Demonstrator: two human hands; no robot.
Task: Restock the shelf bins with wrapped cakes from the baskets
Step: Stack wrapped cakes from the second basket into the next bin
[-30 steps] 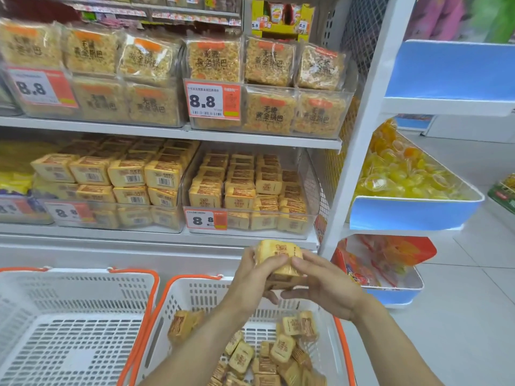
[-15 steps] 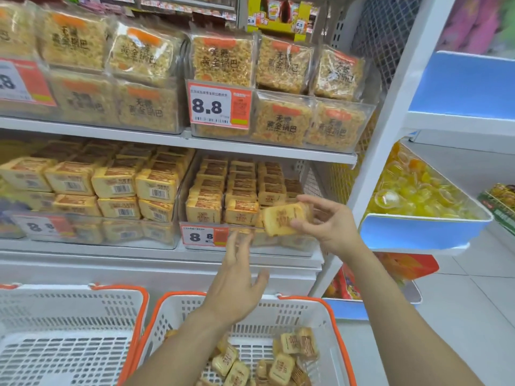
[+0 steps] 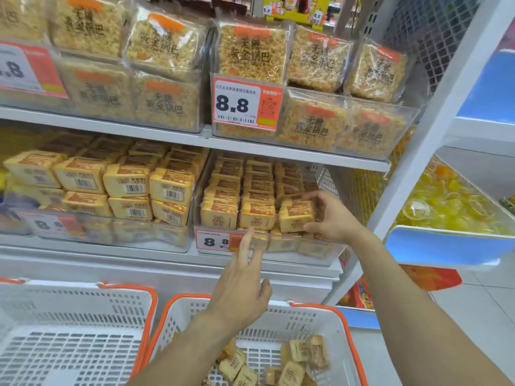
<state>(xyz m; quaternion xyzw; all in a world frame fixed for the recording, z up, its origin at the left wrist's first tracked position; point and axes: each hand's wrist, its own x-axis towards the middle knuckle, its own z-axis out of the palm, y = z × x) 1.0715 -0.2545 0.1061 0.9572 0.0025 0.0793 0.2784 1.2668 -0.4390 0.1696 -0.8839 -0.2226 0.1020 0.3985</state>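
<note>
My right hand (image 3: 333,217) grips a yellow wrapped cake (image 3: 296,218) and holds it at the front right of the clear shelf bin (image 3: 315,254), on top of the stacked cakes there. My left hand (image 3: 241,288) hovers below the bin with fingers straight, holding nothing, its fingertips near the 8.8 price tag (image 3: 213,240). Under my arms the white basket with an orange rim (image 3: 315,320) holds several loose wrapped cakes (image 3: 298,358).
A second white basket (image 3: 78,324) stands at the lower left with nothing visible in it. A neighbouring bin (image 3: 111,232) holds larger yellow cakes. Rice-crisp packs (image 3: 250,54) fill the upper shelf. A blue tray (image 3: 451,243) of yellow sweets juts out at the right past the white upright.
My right hand has carried the cake from above the basket up into the bin. My left hand has let go of it and risen toward the bin's front.
</note>
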